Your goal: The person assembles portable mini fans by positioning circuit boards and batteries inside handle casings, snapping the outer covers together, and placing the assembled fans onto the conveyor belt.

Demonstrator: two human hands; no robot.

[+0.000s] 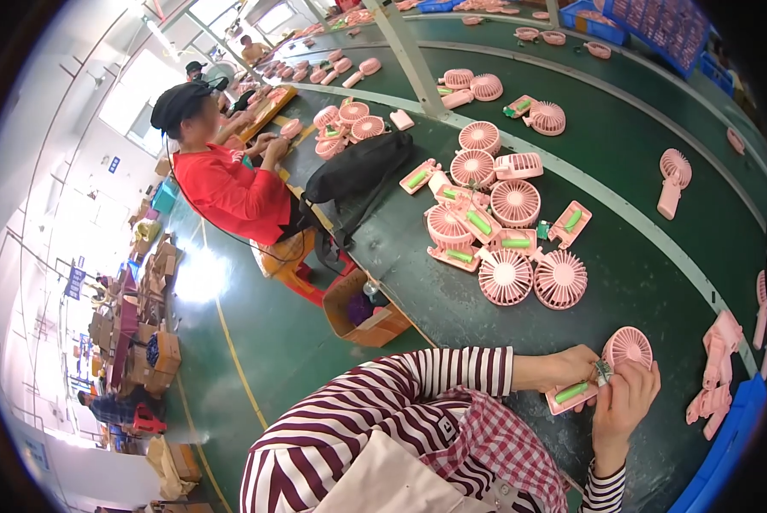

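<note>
A pink handheld fan (628, 348) with its handle opened is between my two hands, low over the green bench. A green battery (571, 392) lies in its handle shell, and a small green circuit board (603, 372) shows where the handle meets the round head. My left hand (573, 368) comes from the left, its fingers closed at the circuit board and handle. From below, my right hand (625, 400) grips the fan just under its head. Some fingertips are hidden behind the parts. Beyond lies a pile of similar opened fans (505, 276), several with green batteries showing.
A blue bin (730, 449) stands at the right edge beside pink handle shells (715, 368). A black bag (359, 167) lies on the bench's left side. Below it is a cardboard box (375, 323). A co-worker in red (238, 192) sits farther left. A post (407, 60) rises behind.
</note>
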